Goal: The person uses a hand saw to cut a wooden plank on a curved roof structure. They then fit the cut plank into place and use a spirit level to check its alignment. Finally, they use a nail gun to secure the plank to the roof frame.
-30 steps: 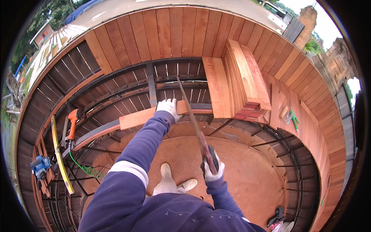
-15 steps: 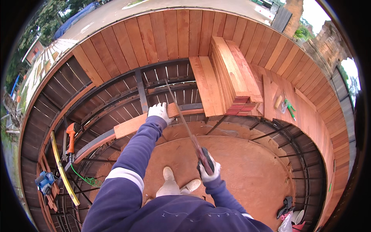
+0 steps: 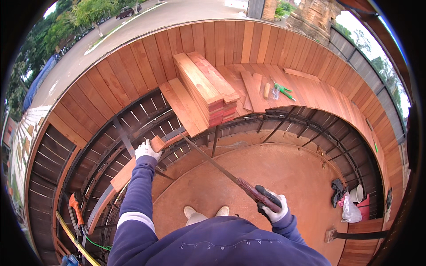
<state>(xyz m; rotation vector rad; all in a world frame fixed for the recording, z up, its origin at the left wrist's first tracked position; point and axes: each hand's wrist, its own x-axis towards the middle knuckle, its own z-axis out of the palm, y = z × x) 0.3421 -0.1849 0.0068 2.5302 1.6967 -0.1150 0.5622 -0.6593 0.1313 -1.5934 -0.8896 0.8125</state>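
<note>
The left hand, in a white glove, closes over a flat, reddish-brown wooden plank, which lies directly beneath it along a curved dark rail; the plank extends from both sides of the grip. To the right, a stack of straight-edged, grained reddish boards rests on flat-laid timber. A long, narrow tool slants from near the plank's right end to the right hand. That hand, in a black-and-white glove, wraps around the tool's reddish-brown handle.
</note>
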